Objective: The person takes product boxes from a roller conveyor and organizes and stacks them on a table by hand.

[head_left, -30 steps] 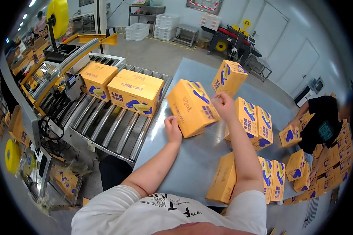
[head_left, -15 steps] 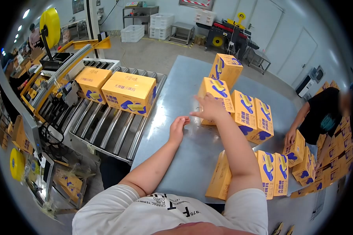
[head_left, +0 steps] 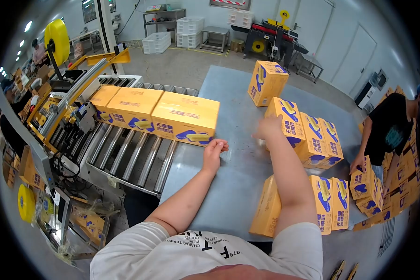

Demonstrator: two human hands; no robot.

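Note:
Beside the lower right corner of a yellow box (head_left: 185,117) is my left hand (head_left: 214,155), its fingers curled with no object seen in them. That box lies on its side, partly on the rollers, at the end of a row of three. Over the metal table (head_left: 228,182), my right hand (head_left: 269,128) is at the left side of an upright yellow box (head_left: 287,122); its fingers are blurred and partly hidden. More upright boxes (head_left: 314,140) stand to the right of it. Another box (head_left: 267,88) stands further back.
The roller conveyor (head_left: 126,158) runs to a taping machine (head_left: 86,116) at left. Near my right forearm are boxes (head_left: 266,210) on the table's near side. A co-worker (head_left: 389,123) at right touches a box (head_left: 361,182). White crates (head_left: 190,32) stand behind.
A yellow box now lies at the right end of the conveyor row. My right hand has moved right to another upright box. My left hand stays near the table's left side.

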